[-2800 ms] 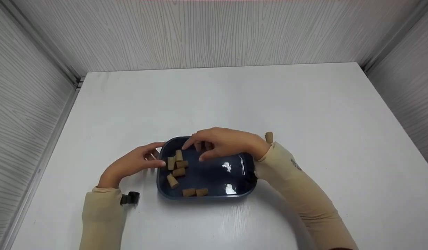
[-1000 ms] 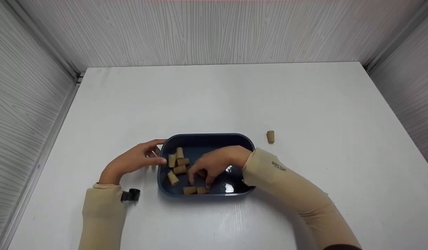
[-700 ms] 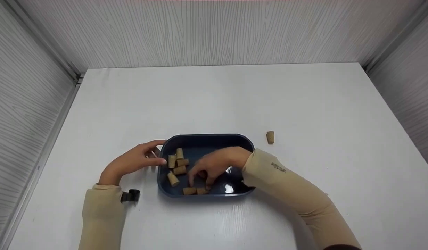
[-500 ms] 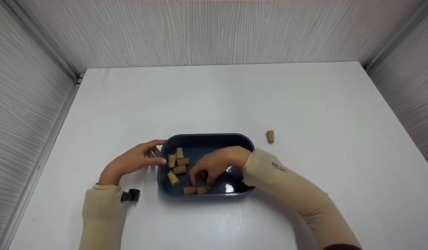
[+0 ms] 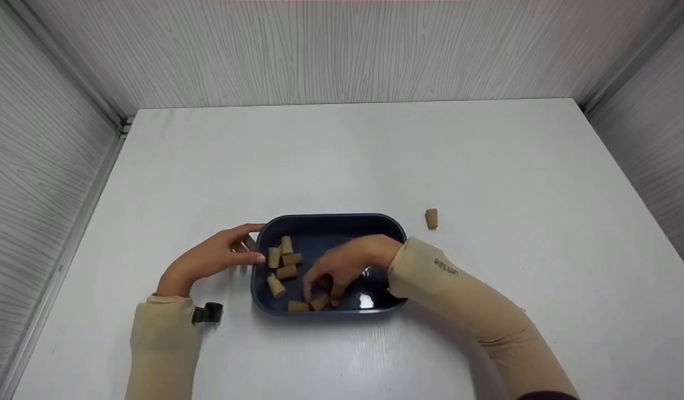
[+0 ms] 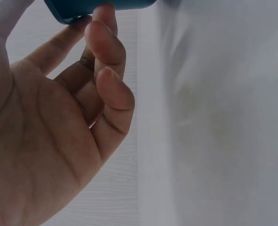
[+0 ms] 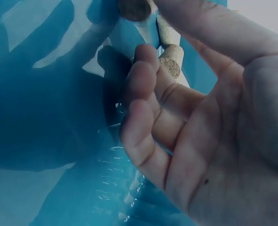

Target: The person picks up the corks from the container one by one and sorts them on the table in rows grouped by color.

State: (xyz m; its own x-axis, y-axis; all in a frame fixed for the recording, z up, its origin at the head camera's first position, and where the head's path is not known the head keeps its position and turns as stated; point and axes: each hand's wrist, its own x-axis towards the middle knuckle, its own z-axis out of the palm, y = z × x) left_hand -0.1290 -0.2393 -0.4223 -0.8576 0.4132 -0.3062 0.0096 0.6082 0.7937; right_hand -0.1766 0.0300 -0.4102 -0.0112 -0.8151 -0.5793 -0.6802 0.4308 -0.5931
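while the left hand (image 5: 210, 257) rests loosely at the left edge of the tray (image 5: 336, 215), the right hand (image 5: 345, 266) pinches a near-edge cork (image 5: 320, 303); likely light, firm, best gripped mid-side

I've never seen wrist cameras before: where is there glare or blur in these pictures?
Head view: bright glare on the dark blue tray; left wrist: pale blur across the right half, past the left hand; right wrist: pale reflections on the tray beside the right hand.

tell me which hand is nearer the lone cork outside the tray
Right. The right hand reaches into the tray, to the left of the lone cork; the left hand is at the tray's opposite end, farther away.
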